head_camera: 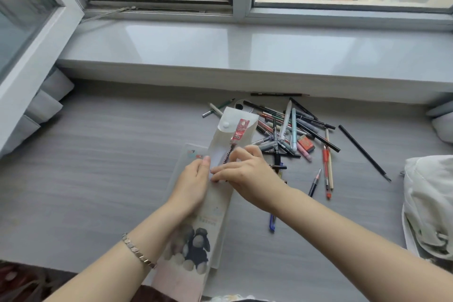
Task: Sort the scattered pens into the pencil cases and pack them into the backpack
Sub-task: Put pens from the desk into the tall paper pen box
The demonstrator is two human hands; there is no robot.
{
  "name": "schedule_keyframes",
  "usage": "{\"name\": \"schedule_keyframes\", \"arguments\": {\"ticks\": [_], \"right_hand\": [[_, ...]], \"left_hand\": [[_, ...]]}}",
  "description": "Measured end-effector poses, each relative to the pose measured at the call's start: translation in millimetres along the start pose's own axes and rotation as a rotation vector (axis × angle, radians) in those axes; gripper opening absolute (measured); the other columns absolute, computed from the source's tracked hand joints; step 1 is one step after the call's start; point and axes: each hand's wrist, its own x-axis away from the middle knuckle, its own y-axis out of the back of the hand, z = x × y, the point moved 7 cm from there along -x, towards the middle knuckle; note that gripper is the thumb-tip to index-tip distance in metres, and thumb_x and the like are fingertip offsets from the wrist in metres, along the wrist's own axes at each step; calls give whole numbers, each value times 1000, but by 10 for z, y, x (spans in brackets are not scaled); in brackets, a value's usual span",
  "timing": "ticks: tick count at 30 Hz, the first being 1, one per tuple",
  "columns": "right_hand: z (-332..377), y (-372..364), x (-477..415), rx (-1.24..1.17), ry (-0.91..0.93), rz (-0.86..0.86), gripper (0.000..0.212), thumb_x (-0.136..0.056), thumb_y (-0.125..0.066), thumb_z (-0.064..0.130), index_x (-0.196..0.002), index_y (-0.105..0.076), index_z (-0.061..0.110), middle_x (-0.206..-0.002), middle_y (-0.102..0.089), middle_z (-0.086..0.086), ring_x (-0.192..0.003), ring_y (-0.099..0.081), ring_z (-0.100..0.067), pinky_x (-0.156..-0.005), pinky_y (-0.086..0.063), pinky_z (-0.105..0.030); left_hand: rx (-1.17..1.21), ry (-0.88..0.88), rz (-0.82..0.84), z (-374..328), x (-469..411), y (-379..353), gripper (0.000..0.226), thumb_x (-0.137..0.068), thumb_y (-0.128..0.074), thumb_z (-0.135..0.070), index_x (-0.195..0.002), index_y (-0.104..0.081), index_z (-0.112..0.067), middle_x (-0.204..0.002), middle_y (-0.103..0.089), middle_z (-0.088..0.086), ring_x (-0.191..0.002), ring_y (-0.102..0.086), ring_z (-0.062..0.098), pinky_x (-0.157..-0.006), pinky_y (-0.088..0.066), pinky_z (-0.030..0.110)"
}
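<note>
Head view: long cream pencil case (211, 222), flap open, plush-toy print.

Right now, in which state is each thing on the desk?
pencil case: lying flat, flap open.
refill packet: sticking out of the case mouth.
pens: loose in a pile, unpacked.
backpack: lying at the right; open or closed unclear.
left hand: grips the pencil case.
right hand: fingers curled at case mouth; grasp unclear.

Pencil case (196, 247): cream flat pouch with a plush-toy print, snap flap open, lying lengthwise under the left hand (193, 179) and right hand (247, 174). A red-labelled refill pack (239, 132) protrudes from its mouth, beyond the fingertips. Pens (289, 127): a mixed loose heap, beyond and right of the right hand.
</note>
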Motion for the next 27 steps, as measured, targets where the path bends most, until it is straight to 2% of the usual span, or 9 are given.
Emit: {"name": "schedule_keyframes", "arguments": {"ticks": [2,4,6,8,11,14,20,25,27], "right_hand": [[16,-44,-47,-162,18,73,27,-86,-46,17,-85,-72,19,-90,-73,7,-81,-48,-15,-73,-41,-35],[-40,78,-65,-315,-38,-34,26,-85,-46,6,-86,-72,8,-94,-73,-6,-83,-60,-22,-76,-49,-33],[-245,244,22,-343,-226,-258,22,-82,-49,-1,-87,-70,2,-93,-71,-11,-88,-63,-20,-83,-50,-29],[-500,270,157,-238,-449,-329,19,-81,-53,-2,-89,-69,2,-90,-69,-11,-89,-62,-20,-82,-51,-31],[-724,-131,276,-72,-658,134,22,-87,-54,11,-107,-64,7,-107,-65,-9,-106,-56,-27,-88,-46,-38],[-740,-507,336,159,-596,578,32,-91,-49,20,-121,-50,11,-123,-55,-8,-117,-45,-28,-94,-37,-38],[-674,-660,239,241,-469,753,40,-87,-42,-2,-126,-40,3,-129,-43,-16,-121,-40,-32,-96,-36,-39],[-789,-430,354,182,-518,687,38,-79,-63,1,-111,-43,7,-113,-42,-10,-108,-45,-31,-85,-40,-39],[-867,-258,421,161,-571,615,26,-85,-50,-1,-108,-43,7,-111,-43,-11,-103,-49,-31,-78,-40,-38]], "left_hand": [[31,11,-36,16,-10,40,42,-100,-34,-25,-59,-43,-16,-61,-44,-5,-62,-42,13,-61,-33,31],[40,43,-66,103,-32,84,40,-100,-33,-27,-70,-52,-10,-71,-53,0,-72,-47,17,-72,-37,35],[30,82,-107,201,-42,145,39,-100,-32,-31,-74,-52,-8,-75,-54,2,-77,-47,21,-73,-37,35],[8,115,-149,258,-54,210,44,-100,-30,-33,-77,-52,-3,-76,-54,5,-77,-46,23,-70,-33,33],[-2,122,-177,269,-88,249,51,-100,-28,-34,-88,-54,8,-84,-56,11,-78,-46,23,-70,-32,32],[8,139,-175,265,-114,250,50,-100,-28,-35,-85,-53,6,-81,-54,10,-77,-44,23,-69,-32,33],[-4,139,-176,252,-81,280,43,-100,-28,-35,-76,-48,-5,-72,-49,1,-68,-42,18,-59,-32,20],[-31,147,-163,263,-46,278,43,-100,-29,-34,-62,-36,-14,-64,-43,-2,-63,-39,17,-57,-30,25],[-38,142,-148,270,-42,253,43,-100,-29,-34,-61,-34,-14,-63,-42,-2,-61,-37,17,-56,-30,27]]}}
